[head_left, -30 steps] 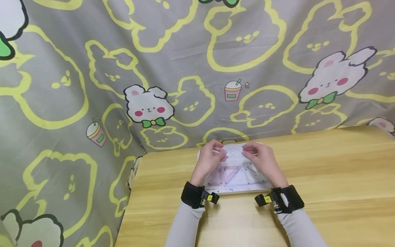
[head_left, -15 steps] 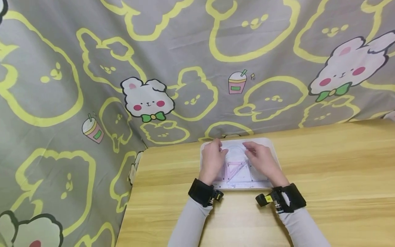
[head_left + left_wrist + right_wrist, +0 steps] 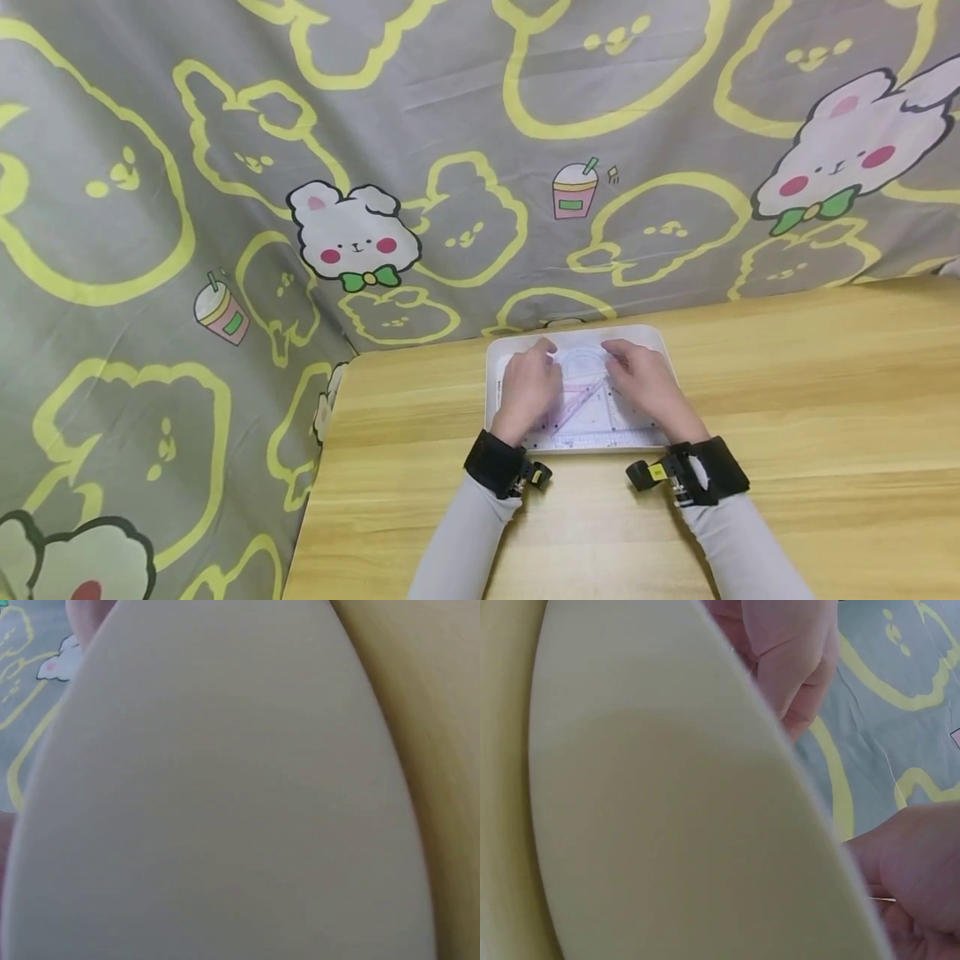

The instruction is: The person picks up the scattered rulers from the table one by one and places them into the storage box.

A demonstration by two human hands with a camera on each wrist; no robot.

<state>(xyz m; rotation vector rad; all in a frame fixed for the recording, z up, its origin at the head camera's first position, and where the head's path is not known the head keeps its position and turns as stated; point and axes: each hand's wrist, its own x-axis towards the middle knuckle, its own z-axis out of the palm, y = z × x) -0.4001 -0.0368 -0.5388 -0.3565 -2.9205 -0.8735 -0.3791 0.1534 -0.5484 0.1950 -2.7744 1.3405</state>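
Observation:
A clear protractor (image 3: 583, 358) is at the back half of a white tray (image 3: 577, 332), between my two hands. My left hand (image 3: 528, 385) pinches its left side with thumb and fingers. On the other side my right hand (image 3: 643, 382) pinches the right edge. Beneath them in the tray lie a pink-edged set square (image 3: 576, 407) and a clear ruler (image 3: 609, 439). The tray's pale wall (image 3: 225, 787) fills most of the left wrist view. In the right wrist view the wall (image 3: 675, 825) hides part of both hands.
The tray stands on a wood-grain table (image 3: 810, 400), near its back edge. Behind and to the left hangs a grey curtain (image 3: 465, 108) with yellow outlines and rabbit faces. Black wrist cameras (image 3: 536, 475) sit close to the tray's front edge.
Both hands have lowered toward the tray with the protractor between them. The left hand has shifted a little right. The head view has tilted slightly, showing more of the tray's back rim.

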